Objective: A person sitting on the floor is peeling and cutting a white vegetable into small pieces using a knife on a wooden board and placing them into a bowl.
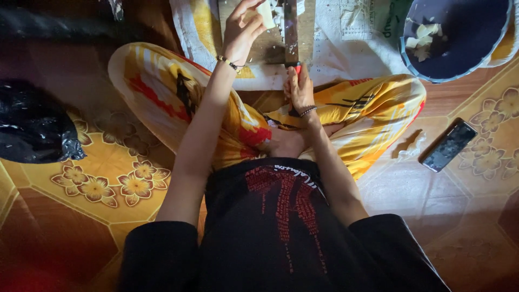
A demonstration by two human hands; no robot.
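Your left hand [241, 30] fingers pinch pale white chunk [266, 14]; right hand [299, 89] fingers wrap long steel knife [291, 30] over wooden board [270, 48]. Risk: blade close, can nick fingers if chunk slips.

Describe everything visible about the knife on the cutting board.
The knife is a long, broad-bladed kitchen knife with a grey metal blade and a handle that shows a bit of red where it meets the blade. It lies lengthwise, pointing away from the person, over the wooden cutting board. Pale bits cling to the blade. The right hand grips the handle, hiding most of it. The blade's tip runs out of view at the top edge. The left hand holds a pale chunk just beside the blade.
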